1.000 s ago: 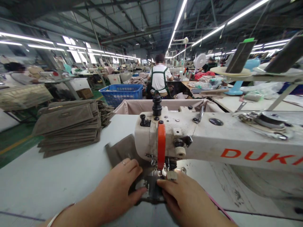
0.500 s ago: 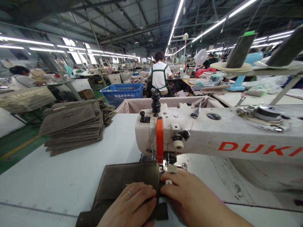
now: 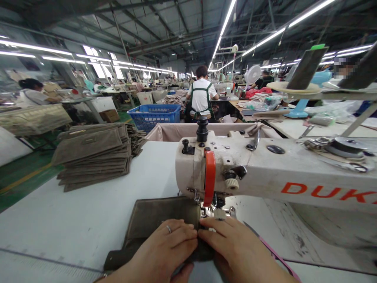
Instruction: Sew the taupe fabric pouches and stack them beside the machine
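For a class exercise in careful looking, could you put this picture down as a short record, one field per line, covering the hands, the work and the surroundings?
Left hand: palm down on the piece
Right hand: at the piece's right edge, close to the left hand
Piece: brown, lying on the white table
Machine: white, with an orange guard
Needle: cannot be made out
Stack: brown pieces, on the left
Basket: blue, beyond the table
Person: beyond the machine, back to camera
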A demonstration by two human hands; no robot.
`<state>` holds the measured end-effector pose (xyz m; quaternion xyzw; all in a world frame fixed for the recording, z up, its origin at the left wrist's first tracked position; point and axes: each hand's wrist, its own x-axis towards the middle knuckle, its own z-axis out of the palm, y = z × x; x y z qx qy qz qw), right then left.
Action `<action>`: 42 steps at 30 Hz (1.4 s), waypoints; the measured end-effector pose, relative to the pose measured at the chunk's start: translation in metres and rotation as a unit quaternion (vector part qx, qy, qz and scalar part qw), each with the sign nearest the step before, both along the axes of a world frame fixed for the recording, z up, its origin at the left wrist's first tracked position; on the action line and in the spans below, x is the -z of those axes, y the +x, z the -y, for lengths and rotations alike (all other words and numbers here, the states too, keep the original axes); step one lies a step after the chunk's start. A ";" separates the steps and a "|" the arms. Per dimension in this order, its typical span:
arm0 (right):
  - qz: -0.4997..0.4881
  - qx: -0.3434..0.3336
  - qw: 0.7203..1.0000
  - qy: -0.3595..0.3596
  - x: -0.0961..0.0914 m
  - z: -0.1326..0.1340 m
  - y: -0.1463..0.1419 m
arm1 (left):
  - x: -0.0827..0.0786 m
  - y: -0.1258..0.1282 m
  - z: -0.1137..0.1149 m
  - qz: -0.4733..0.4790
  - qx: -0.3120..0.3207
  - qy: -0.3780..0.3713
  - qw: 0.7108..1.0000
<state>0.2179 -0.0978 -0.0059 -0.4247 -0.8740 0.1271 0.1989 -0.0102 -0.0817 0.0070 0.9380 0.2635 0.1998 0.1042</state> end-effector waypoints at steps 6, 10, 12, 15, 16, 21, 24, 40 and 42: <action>0.042 0.046 0.997 -0.037 0.001 -0.002 -0.003 | -0.005 0.005 -0.013 0.016 0.003 -0.037 0.999; 0.042 0.046 0.996 -0.068 -0.002 -0.004 -0.005 | -0.004 0.006 -0.026 0.014 0.013 -0.035 0.999; 0.042 0.052 0.995 -0.070 -0.003 -0.006 -0.006 | -0.005 0.007 -0.032 0.014 0.011 -0.033 0.999; 0.044 0.068 0.993 -0.082 -0.004 -0.008 -0.008 | -0.007 0.009 -0.040 0.003 0.006 -0.039 0.999; 0.045 0.074 0.993 -0.084 -0.004 -0.008 -0.009 | -0.007 0.010 -0.043 -0.002 0.007 -0.039 0.999; 0.017 0.068 0.995 -0.070 -0.009 -0.007 -0.006 | -0.007 0.006 -0.054 -0.023 0.014 -0.037 0.999; -0.022 0.089 0.995 -0.034 -0.011 -0.006 0.000 | -0.004 -0.003 -0.062 -0.011 0.019 -0.023 0.999; -0.029 0.105 0.993 0.041 -0.003 -0.010 0.003 | 0.012 -0.005 -0.058 0.103 0.010 -0.036 0.994; -0.046 0.080 0.995 0.023 -0.003 -0.012 0.000 | 0.013 -0.003 -0.056 0.107 -0.003 -0.034 0.994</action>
